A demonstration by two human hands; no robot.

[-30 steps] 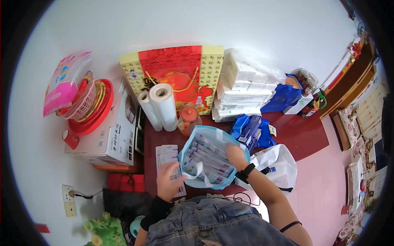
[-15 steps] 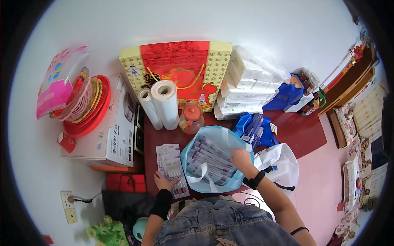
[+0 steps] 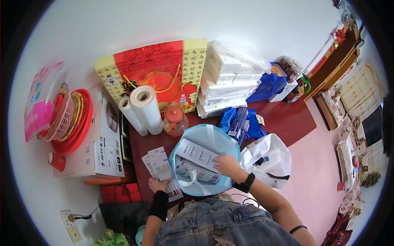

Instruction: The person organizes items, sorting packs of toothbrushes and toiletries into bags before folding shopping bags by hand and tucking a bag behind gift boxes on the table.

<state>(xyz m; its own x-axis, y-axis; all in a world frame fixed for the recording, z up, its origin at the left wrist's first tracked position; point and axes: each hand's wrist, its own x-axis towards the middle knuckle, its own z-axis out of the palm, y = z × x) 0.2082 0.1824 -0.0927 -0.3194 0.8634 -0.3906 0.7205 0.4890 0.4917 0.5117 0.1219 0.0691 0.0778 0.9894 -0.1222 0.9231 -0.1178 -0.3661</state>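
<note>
A light blue tote bag (image 3: 190, 137) stands open on the table in front of me, with several clear blister packs (image 3: 199, 171) of slim sticks with coloured ends lying inside. My right hand (image 3: 228, 167) reaches over its right side, fingers closed on the end of a blister pack (image 3: 198, 153) whose white printed back faces up. To the left of the bag, more such packs (image 3: 161, 164) lie overlapped on the table. My left hand (image 3: 158, 185) rests at their lower left edge, fingers apart. I cannot tell whether the sticks are pens or toothbrushes.
Behind the bag stand a glass jug with an orange lid (image 3: 175, 119), white plastic rolls (image 3: 147, 112) and a red gift box (image 3: 152, 69). White packages (image 3: 227, 82) are stacked farther right. A white bag (image 3: 269, 158) and blue bag (image 3: 230, 119) sit right; a carton (image 3: 98, 143) stands left.
My right hand has taken hold of a pack in the tote bag, and its white back now shows. My left hand has shifted slightly down along the loose packs. The view has turned.
</note>
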